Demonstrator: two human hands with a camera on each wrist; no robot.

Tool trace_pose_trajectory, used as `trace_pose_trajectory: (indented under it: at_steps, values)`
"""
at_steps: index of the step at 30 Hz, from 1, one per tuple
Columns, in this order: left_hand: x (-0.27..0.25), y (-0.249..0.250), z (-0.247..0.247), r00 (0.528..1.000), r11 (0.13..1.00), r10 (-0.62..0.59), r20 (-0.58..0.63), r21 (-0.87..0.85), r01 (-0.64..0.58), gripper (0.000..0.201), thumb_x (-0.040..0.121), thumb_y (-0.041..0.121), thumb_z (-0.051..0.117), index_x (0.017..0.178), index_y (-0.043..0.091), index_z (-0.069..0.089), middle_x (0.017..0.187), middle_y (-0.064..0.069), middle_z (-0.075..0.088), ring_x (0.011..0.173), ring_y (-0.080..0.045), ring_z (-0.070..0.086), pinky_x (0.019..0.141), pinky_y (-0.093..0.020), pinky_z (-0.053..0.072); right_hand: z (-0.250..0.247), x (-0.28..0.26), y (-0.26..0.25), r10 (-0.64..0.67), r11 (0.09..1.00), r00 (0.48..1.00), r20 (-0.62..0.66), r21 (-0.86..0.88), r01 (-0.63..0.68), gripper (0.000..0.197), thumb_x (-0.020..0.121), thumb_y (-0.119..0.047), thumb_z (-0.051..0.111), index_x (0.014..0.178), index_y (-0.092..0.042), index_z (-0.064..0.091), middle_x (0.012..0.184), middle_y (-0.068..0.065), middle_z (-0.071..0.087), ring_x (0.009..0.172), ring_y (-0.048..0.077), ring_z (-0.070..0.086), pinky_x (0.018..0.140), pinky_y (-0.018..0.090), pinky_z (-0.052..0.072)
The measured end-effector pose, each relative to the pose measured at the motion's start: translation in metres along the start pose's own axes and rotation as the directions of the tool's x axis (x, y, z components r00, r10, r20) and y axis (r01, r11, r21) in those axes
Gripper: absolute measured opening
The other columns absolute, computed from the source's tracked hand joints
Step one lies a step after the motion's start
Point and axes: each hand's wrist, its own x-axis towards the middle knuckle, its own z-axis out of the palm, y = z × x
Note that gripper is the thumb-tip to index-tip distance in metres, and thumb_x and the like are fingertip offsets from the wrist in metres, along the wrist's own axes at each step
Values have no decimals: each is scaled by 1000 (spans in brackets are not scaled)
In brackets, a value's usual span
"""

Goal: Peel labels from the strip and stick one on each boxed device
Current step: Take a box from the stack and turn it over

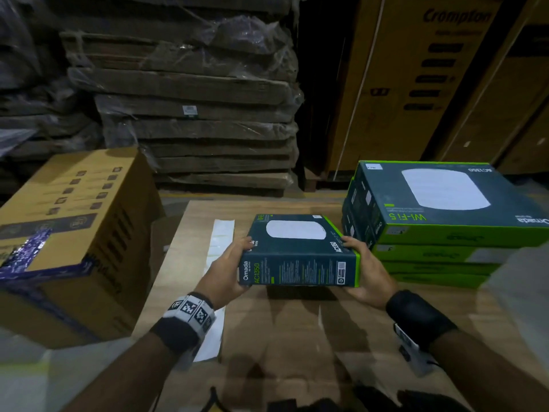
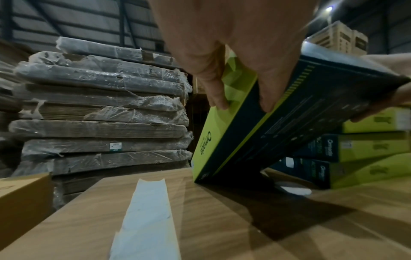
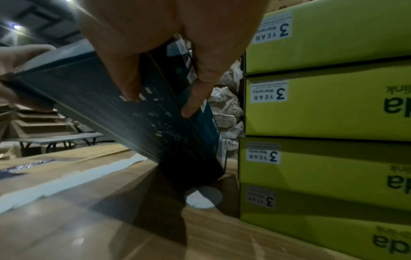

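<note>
A dark teal and green device box (image 1: 300,251) (image 2: 278,112) (image 3: 124,112) is tilted, its near edge raised and its far edge low over the wooden table (image 1: 297,328). My left hand (image 1: 228,272) (image 2: 235,58) grips its left end, fingers underneath. My right hand (image 1: 367,273) (image 3: 169,58) grips the right end the same way. A small white label (image 1: 317,217) shows at the box's far right top corner. The white label strip (image 1: 218,254) (image 2: 146,221) (image 3: 66,177) lies flat on the table left of the box.
A stack of matching green boxes (image 1: 445,227) (image 3: 329,112) stands at the right, close to the held box. A large brown carton (image 1: 68,239) sits at the left. Wrapped cardboard stacks (image 1: 190,114) fill the back. A small white scrap (image 3: 203,197) lies under the box.
</note>
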Motion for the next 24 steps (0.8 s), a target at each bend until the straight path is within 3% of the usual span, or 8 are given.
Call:
trace_pose_trajectory:
  at_steps: [3,6,9,11,14,17,21,24]
  values:
    - [-15,-1,8,993,997,-21,115,75,12,81,66,17,82,134,19,38,149,3,32,127,-16,47,101,-18,39,5,-16,8,-7,999,998,64,-47,10,93,55,-20,89,128,-20,32,143,3,37,124,16,46,105,6,26]
    - [-26,-1,17,981,994,-49,187,108,29,83,68,24,81,137,21,35,155,5,22,126,-18,49,101,-25,44,9,-29,11,-2,997,993,119,-71,11,92,56,-25,88,130,-18,33,145,10,37,129,21,43,107,11,24]
    - [-34,-2,26,964,988,-102,245,139,69,86,68,22,79,139,28,30,157,12,11,120,-21,54,95,-31,50,14,-38,16,-4,998,990,139,-69,14,91,58,-28,83,132,-22,31,146,9,32,134,24,38,110,10,20]
    - [-38,-1,32,953,984,-126,276,160,84,86,70,19,77,140,28,27,157,14,5,117,-24,56,92,-33,52,19,-45,17,19,996,985,172,-87,-4,94,57,-25,83,134,-23,28,148,10,30,134,28,37,110,17,25]
    - [-44,2,45,928,975,-163,335,199,99,82,76,19,74,143,22,28,158,8,3,125,-22,49,97,-29,47,34,-53,24,77,983,965,251,-178,-32,98,56,-22,84,139,-18,31,152,18,27,132,33,42,103,37,41]
    - [-52,-7,61,928,975,-175,328,189,117,82,78,15,73,144,22,26,158,10,-3,135,-17,37,102,-22,40,50,-59,28,201,961,938,281,-240,-134,95,60,-20,82,142,-8,35,156,14,17,136,35,37,102,50,42]
    - [-60,-25,78,919,970,-197,342,202,133,92,78,3,69,149,26,15,152,18,-15,141,-15,25,110,-23,33,63,-66,32,286,939,909,303,-277,-203,92,68,-17,79,145,-12,30,158,8,7,143,29,25,110,46,32]
    - [-63,-28,82,902,967,-211,377,217,136,94,78,0,63,150,26,9,155,12,-16,142,-17,21,113,-27,29,65,-67,31,317,929,886,338,-300,-218,88,71,-19,79,144,-13,31,158,9,6,143,26,23,112,41,29]
